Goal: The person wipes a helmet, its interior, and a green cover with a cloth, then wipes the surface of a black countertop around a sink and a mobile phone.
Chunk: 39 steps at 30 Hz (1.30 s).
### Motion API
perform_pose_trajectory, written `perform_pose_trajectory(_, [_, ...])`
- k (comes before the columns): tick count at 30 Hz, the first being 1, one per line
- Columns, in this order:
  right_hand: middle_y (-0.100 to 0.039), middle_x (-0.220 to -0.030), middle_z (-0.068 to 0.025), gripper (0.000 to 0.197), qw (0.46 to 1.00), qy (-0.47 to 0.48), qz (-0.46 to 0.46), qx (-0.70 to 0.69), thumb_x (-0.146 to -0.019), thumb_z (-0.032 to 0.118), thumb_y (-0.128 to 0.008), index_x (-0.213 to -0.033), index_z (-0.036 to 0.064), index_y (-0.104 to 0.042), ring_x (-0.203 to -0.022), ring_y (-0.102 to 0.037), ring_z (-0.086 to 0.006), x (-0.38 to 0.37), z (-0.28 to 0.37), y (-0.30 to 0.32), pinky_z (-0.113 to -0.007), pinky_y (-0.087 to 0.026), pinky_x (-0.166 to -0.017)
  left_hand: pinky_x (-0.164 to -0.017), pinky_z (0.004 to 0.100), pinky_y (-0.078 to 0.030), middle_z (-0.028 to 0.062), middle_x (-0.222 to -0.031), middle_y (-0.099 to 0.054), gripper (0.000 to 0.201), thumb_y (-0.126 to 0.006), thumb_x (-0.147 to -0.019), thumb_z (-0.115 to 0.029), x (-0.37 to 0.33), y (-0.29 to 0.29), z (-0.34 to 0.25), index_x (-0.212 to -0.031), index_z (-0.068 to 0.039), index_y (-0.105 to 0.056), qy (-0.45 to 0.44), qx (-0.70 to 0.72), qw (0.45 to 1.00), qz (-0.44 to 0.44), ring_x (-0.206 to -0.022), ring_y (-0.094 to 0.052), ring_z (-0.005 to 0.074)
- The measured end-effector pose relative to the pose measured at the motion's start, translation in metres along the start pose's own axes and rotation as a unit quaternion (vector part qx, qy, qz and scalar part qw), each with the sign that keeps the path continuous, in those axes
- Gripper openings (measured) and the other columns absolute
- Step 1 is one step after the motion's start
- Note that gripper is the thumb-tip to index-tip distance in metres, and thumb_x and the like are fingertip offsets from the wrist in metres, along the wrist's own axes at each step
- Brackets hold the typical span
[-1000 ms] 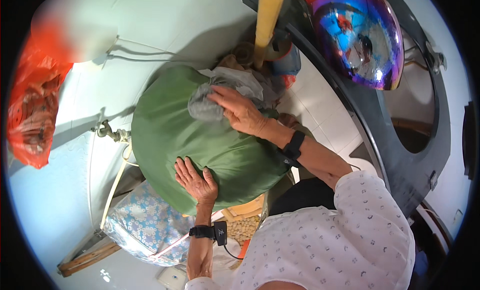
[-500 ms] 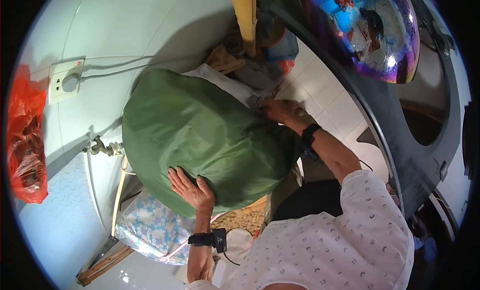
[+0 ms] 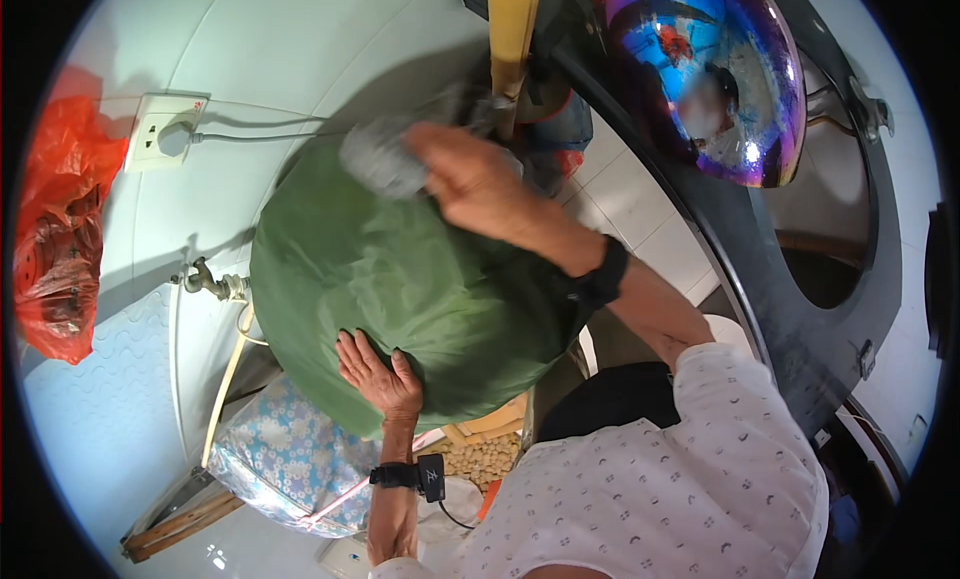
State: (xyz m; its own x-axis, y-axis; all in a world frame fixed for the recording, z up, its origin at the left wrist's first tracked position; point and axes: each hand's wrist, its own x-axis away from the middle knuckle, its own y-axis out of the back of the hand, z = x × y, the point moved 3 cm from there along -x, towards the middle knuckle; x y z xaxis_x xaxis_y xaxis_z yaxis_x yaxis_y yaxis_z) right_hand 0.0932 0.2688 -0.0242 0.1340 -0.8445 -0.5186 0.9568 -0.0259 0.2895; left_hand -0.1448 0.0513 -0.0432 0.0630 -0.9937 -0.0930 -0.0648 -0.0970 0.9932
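A large rounded thing under a smooth green fabric cover (image 3: 400, 269) fills the middle of the view; what lies beneath is hidden. My left hand (image 3: 385, 379) rests flat on its near side, fingers spread. Over the cover's far edge, my right hand (image 3: 480, 184) grips a crumpled grey cloth (image 3: 383, 157), which is smeared by motion. The cloth lies on or just above the green fabric; I cannot tell which.
To the left are a brass tap (image 3: 208, 281), a plugged wall socket (image 3: 165, 131) and a red plastic bag (image 3: 65, 229). A flowered bag (image 3: 290, 454) sits at the lower left. A dark curved frame (image 3: 700, 189) with a shiny purple-blue visor (image 3: 790, 109) bounds the right.
My right hand has moved up and left from the cover's right edge, bringing the grey cloth over the far part of the green fabric. My left hand stays in place.
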Motion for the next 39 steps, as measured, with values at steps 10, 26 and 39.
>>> perform_pose_trajectory(10, [-0.054,-0.122,-0.0109,0.038,0.989,0.044,0.144,-0.001,-0.072,-0.006,-0.061,-0.108,0.0043,-0.060,-0.114,-0.050,-0.0301,0.007,0.000,-0.087,-0.039,-0.046,-0.092,-0.111,0.0518,-0.010,0.0207,-0.149,-0.024,0.062,-0.040,-0.094,-0.038,0.004,0.000,0.002,-0.142,0.000,-0.029,0.027,0.014,0.999,0.019,-0.138,-0.019,0.0388])
perform_pose_trajectory(26, [-0.065,-0.095,-0.0014,0.025,0.928,-0.309,-0.007,-0.208,-0.089,0.009,-0.059,-0.112,-0.0009,-0.062,-0.088,-0.055,-0.0084,-0.004,-0.010,0.035,-0.022,-0.043,-0.083,-0.110,0.0531,-0.014,0.0178,-0.148,-0.027,0.062,-0.045,-0.091,-0.040,0.000,0.007,0.001,-0.140,-0.005,-0.033,0.053,0.057,0.997,0.020,-0.137,-0.023,0.0378])
perform_pose_trajectory(39, [-0.063,-0.107,-0.0048,0.042,0.899,-0.113,0.333,-0.259,-0.088,0.010,-0.061,-0.127,-0.0002,-0.051,-0.088,-0.059,-0.0093,-0.018,0.174,-0.014,-0.026,-0.050,-0.079,-0.100,0.0437,-0.037,0.0190,-0.137,-0.041,0.072,-0.064,-0.086,-0.040,-0.018,0.109,-0.051,-0.139,-0.003,-0.032,0.178,0.703,0.677,-0.126,-0.127,-0.039,0.0282])
